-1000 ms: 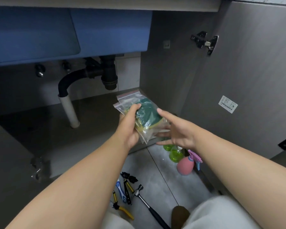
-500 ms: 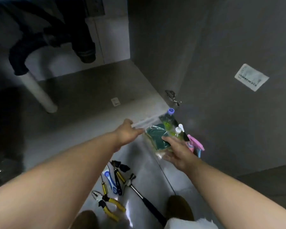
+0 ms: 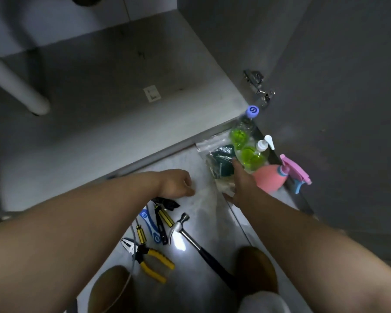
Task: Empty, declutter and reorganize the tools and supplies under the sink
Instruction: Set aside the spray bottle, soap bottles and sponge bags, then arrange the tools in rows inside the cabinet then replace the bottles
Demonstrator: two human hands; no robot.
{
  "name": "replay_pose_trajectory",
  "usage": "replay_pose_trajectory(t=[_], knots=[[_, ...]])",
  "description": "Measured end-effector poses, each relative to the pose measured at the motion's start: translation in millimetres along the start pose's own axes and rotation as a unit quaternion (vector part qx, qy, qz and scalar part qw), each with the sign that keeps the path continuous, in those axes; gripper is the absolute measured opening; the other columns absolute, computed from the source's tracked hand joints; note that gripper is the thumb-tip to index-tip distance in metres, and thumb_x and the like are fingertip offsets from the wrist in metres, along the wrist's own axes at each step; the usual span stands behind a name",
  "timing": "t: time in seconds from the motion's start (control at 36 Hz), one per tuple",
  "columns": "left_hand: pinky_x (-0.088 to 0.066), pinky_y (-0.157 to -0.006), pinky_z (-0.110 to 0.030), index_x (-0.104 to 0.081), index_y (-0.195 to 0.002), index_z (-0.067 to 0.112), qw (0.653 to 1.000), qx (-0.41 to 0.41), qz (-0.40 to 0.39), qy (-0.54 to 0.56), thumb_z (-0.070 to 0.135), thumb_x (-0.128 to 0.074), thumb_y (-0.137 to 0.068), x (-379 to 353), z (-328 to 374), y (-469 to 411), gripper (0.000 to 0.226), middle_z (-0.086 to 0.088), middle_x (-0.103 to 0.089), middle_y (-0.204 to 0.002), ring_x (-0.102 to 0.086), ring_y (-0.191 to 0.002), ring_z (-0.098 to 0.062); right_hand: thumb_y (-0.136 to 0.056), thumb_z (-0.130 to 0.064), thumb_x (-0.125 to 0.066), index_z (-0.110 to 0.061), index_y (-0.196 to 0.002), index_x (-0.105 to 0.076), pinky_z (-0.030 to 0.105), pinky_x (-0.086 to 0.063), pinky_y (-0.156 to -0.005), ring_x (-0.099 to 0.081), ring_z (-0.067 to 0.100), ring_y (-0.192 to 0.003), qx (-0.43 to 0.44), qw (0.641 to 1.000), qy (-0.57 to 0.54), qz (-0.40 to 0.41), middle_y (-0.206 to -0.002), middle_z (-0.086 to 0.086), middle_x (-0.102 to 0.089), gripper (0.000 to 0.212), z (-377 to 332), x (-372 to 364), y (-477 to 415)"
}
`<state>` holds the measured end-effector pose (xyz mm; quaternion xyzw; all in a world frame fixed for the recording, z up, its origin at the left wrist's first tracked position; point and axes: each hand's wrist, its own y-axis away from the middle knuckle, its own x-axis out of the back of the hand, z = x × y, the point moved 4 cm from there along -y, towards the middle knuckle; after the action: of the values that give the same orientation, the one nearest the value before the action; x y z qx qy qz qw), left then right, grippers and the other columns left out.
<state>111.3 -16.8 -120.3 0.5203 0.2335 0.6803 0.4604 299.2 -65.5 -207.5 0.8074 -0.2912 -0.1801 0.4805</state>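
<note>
A clear zip bag (image 3: 219,154) holding dark green scouring pads lies on the tiled floor just in front of the open cabinet, against two green liquid bottles (image 3: 248,155). My right hand (image 3: 242,184) rests on the bag with its fingers stretched forward over it. My left hand (image 3: 176,184) hovers to the left of the bag, loosely curled and holding nothing. The cabinet floor (image 3: 99,86) under the sink is bare apart from a small white tag.
A pink spray bottle (image 3: 269,177) stands right of the bag by the open door (image 3: 336,109). A hammer (image 3: 178,224), yellow pliers (image 3: 149,256), screwdrivers (image 3: 141,233) and a blue-handled tool (image 3: 148,222) lie below my left hand. A white drain pipe (image 3: 16,86) stands at the left.
The bag came out of the cabinet and down onto the floor beside the bottles. My left hand let go of it and pulled back; my right hand now lies on it.
</note>
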Motion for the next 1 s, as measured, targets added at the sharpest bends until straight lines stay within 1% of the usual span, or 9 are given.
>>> replay_pose_trajectory(t=[0.08, 0.14, 0.22, 0.33, 0.44, 0.53, 0.67, 0.83, 1.0], knots=[[-0.045, -0.100, -0.033, -0.053, -0.140, 0.019, 1.000, 0.004, 0.008, -0.017, 0.044, -0.054, -0.101, 3.0, -12.2, -0.9, 0.046, -0.005, -0.056, -0.138, -0.055, -0.120, -0.022, -0.081, -0.063, -0.070, -0.025, -0.100, -0.062, 0.040, -0.059, -0.076, -0.068, 0.028, -0.097, -0.021, 1.000, -0.001, -0.021, -0.111, 0.007, -0.069, 0.043, -1.2, -3.1, 1.0], [-0.043, -0.095, -0.030, -0.050, -0.142, 0.022, 0.999, 0.010, 0.017, -0.024, 0.045, -0.054, -0.101, 7.0, -21.8, 1.9, 0.047, -0.004, -0.056, -0.139, -0.054, -0.121, -0.022, -0.085, -0.053, -0.072, -0.023, -0.111, -0.062, 0.042, -0.059, -0.086, -0.066, 0.028, -0.107, 0.001, 0.999, -0.018, -0.031, -0.121, 0.009, -0.066, 0.041, -7.5, -4.7, -1.2], [-0.043, -0.096, -0.031, -0.048, -0.142, 0.024, 0.998, 0.023, 0.022, -0.060, 0.044, -0.053, -0.101, 11.7, -37.0, 9.6, 0.046, -0.003, -0.056, -0.140, -0.054, -0.123, -0.023, -0.087, -0.045, -0.075, -0.019, -0.132, -0.056, 0.040, -0.056, -0.096, -0.058, 0.027, -0.120, 0.044, 0.998, -0.044, -0.025, -0.135, 0.007, -0.057, 0.056, -15.1, -5.4, -3.1], [-0.045, -0.097, -0.031, -0.049, -0.143, 0.024, 0.992, 0.032, 0.025, -0.117, 0.043, -0.053, -0.102, 20.7, -51.0, 30.3, 0.046, -0.003, -0.056, -0.140, -0.054, -0.124, -0.024, -0.084, -0.054, -0.074, -0.023, -0.117, -0.049, 0.044, -0.059, -0.070, -0.057, 0.027, -0.097, 0.018, 0.999, 0.037, -0.008, -0.110, 0.005, -0.053, 0.051, -14.0, -5.0, 12.6], [-0.047, -0.099, -0.032, -0.052, -0.140, 0.023, 0.988, 0.024, 0.059, -0.139, 0.039, -0.055, -0.101, 38.7, -49.6, 65.2, 0.043, -0.004, -0.059, -0.137, -0.056, -0.122, -0.024, -0.090, -0.049, -0.065, -0.021, -0.119, -0.046, 0.054, -0.056, -0.087, -0.054, 0.032, -0.104, -0.029, 0.983, 0.179, -0.032, -0.116, 0.012, -0.045, 0.045, -17.5, -5.3, 42.4], [-0.048, -0.100, -0.033, -0.057, -0.136, 0.020, 0.984, 0.019, 0.110, -0.140, 0.036, -0.057, -0.100, 57.0, -39.0, 100.8, 0.039, -0.004, -0.062, -0.134, -0.059, -0.120, -0.025, -0.092, -0.039, -0.066, -0.009, -0.123, -0.055, 0.056, -0.059, -0.083, -0.067, 0.029, -0.096, -0.004, 0.952, 0.280, -0.122, -0.107, 0.016, -0.057, 0.044, -36.6, -20.7, 83.7], [-0.047, -0.094, -0.029, -0.061, -0.128, 0.020, 0.969, 0.030, 0.217, -0.115, 0.034, -0.056, -0.100, 77.8, -20.0, 181.6, 0.032, -0.004, -0.067, -0.127, -0.061, -0.116, -0.025, -0.096, -0.034, -0.065, -0.011, -0.125, -0.056, 0.057, -0.059, -0.086, -0.071, 0.028, -0.107, 0.082, 0.869, 0.411, -0.262, -0.123, 0.019, -0.061, 0.038, -81.5, -55.9, 194.7], [-0.047, -0.094, -0.028, -0.067, -0.123, 0.024, 0.946, 0.070, 0.298, -0.104, 0.032, -0.058, -0.097, 68.0, -14.1, 294.0, 0.028, -0.001, -0.068, -0.125, -0.062, -0.116, -0.023, -0.099, -0.034, -0.061, -0.016, -0.128, -0.049, 0.051, -0.061, -0.083, -0.070, 0.025, -0.107, 0.195, 0.773, 0.516, -0.314, -0.123, 0.014, -0.062, 0.036, -85.4, -71.4, 324.8], [-0.044, -0.089, -0.024, -0.069, -0.119, 0.025, 0.933, 0.093, 0.337, -0.084, 0.027, -0.059, -0.094, 52.2, -0.8, 356.0, 0.027, 0.002, -0.070, -0.122, -0.063, -0.114, -0.022, -0.098, -0.036, -0.061, -0.017, -0.138, -0.047, 0.045, -0.059, -0.087, -0.068, 0.023, -0.107, 0.253, 0.717, 0.555, -0.337, -0.119, 0.012, -0.063, 0.047, -59.9, -70.7, 384.2]])
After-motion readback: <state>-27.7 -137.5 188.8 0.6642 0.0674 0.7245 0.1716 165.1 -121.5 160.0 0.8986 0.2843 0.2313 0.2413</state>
